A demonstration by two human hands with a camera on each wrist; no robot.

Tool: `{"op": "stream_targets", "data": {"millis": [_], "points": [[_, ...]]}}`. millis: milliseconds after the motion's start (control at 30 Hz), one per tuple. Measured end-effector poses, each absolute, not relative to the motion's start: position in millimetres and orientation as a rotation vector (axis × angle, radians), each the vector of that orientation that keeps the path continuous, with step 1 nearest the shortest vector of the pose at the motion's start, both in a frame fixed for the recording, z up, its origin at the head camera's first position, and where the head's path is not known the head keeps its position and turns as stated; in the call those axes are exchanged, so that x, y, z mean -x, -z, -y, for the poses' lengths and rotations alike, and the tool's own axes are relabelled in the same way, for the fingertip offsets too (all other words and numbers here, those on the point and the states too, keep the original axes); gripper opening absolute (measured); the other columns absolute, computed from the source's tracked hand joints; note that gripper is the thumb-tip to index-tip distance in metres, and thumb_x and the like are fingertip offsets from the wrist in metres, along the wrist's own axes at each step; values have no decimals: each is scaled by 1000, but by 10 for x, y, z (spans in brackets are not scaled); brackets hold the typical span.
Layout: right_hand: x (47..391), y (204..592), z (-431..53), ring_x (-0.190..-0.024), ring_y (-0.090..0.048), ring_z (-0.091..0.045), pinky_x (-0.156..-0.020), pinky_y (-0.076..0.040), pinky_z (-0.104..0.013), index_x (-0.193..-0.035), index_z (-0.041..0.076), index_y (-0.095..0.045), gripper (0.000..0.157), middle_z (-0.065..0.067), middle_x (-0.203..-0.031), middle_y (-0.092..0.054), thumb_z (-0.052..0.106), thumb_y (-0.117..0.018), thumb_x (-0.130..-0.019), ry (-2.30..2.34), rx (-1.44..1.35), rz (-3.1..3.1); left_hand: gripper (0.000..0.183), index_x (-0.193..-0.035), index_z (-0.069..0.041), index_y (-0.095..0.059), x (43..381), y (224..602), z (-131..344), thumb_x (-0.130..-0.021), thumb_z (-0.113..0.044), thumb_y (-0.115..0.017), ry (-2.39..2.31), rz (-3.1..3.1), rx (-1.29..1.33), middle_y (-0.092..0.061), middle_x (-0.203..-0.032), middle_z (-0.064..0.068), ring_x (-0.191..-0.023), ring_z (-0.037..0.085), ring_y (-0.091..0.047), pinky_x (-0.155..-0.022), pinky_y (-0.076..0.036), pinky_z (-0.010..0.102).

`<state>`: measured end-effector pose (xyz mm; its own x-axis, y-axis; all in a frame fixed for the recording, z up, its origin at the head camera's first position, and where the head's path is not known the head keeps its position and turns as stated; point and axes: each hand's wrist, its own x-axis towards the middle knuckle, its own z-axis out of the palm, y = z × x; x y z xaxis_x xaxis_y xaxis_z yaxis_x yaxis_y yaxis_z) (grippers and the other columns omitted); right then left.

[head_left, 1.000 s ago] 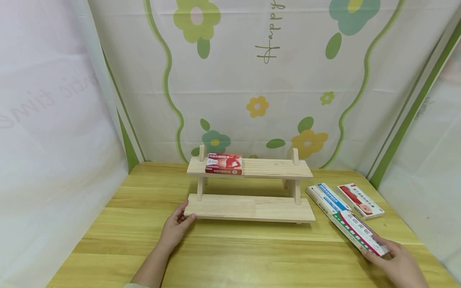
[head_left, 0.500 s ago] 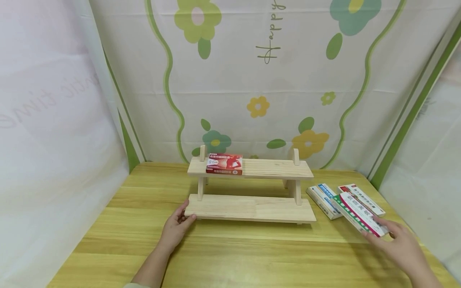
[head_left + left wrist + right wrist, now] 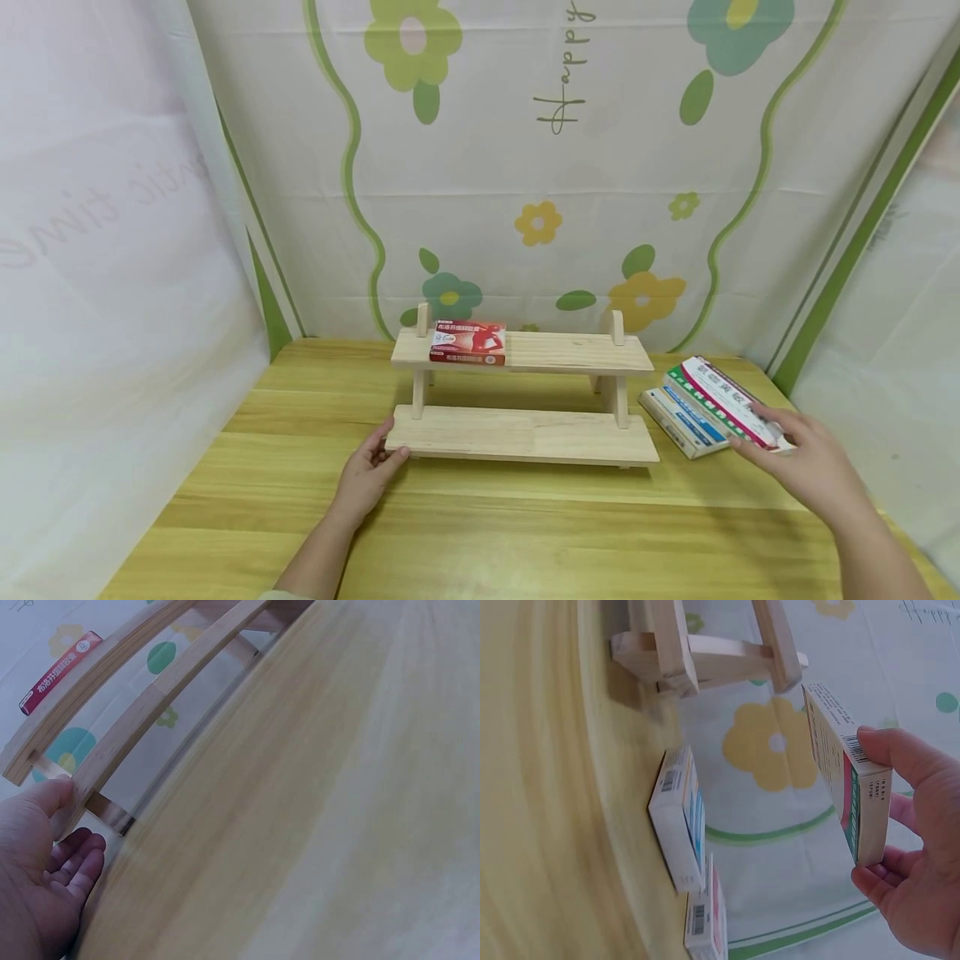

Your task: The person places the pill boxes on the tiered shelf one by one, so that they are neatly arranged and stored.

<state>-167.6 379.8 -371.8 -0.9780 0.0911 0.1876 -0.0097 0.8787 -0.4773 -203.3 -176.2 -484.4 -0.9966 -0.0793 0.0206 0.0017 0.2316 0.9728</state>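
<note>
Pinching green-white box (image 3: 716,396), long axis forward-left: right hand (image 3: 810,462). Left of it, wooden rack (image 3: 521,433), gripped by left hand (image 3: 365,479).

Pale left sleeve (image 3: 285,595), perhaps grey-green

wood grain, coated card and creased cloth

the two-tier shelf (image 3: 521,434) looks like pale, unvarnished wood, matt and smooth, with fine grain and a faint join across the lower board. the table (image 3: 480,533) has a yellowish wood-grain top, smooth with a soft sheen; solid wood or laminate, i cannot tell. the red box (image 3: 468,342) seems to be printed card with a light gloss. the green-and-white box (image 3: 718,398) and the blue-and-white box (image 3: 686,421) look like smooth printed card too. the backdrop (image 3: 465,167) is thin printed cloth, matt, with fold creases; the left hanging (image 3: 112,333) is similar cloth, softly rippled.
</note>
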Motion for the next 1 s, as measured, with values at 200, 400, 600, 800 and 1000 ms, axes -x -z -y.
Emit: {"op": "stream_targets", "data": {"millis": [200,400,600,800,1000], "points": [[1804,3570,-3635,-120,-35,-60,-80,-36,-72,-148,3,-41,80,-38,-142,-35,50,-67,-89,-715,-4,2854,67,-150,-12,-40,2023,4839,1760,-92,-27,-69,1913,2414,-83,-51,-142,16,-110,17,-50,-86,-44,14],[1924,3441,-3493,-117,-38,-58,-80,-38,-72,-147,3,-42,80,-38,-142,-34,52,-67,-88,-678,-60,2865,67,-150,-12,-40,2021,4835,1758,-92,-29,-70,1901,2420,-92,-51,-143,16,-112,17,-50,-87,-43,13],[2013,3333,-3317,-123,-37,-55,-83,-40,-70,-148,5,-42,80,-34,-146,-33,53,-66,-88,-728,-99,2881,66,-150,-12,-40,2023,4830,1755,-92,-26,-70,1899,2413,-89,-55,-137,16,-109,16,-52,-86,-45,14],[2121,3288,-3127,-123,-40,-51,-86,-42,-65,-145,4,-45,78,-31,-145,-38,52,-67,-88,-761,-173,2870,67,-150,-12,-40,2022,4829,1759,-92,-28,-70,1902,2410,-84,-54,-138,16,-111,17,-52,-86,-44,13],[2233,3323,-2946,-126,-42,-54,-92,-39,-70,-141,6,-47,74,-27,-146,-41,52,-69,-87,-835,-229,2882,67,-150,-12,-40,2020,4838,1760,-92,-29,-69,1908,2413,-75,-55,-138,16,-113,17,-51,-87,-44,13]]}}
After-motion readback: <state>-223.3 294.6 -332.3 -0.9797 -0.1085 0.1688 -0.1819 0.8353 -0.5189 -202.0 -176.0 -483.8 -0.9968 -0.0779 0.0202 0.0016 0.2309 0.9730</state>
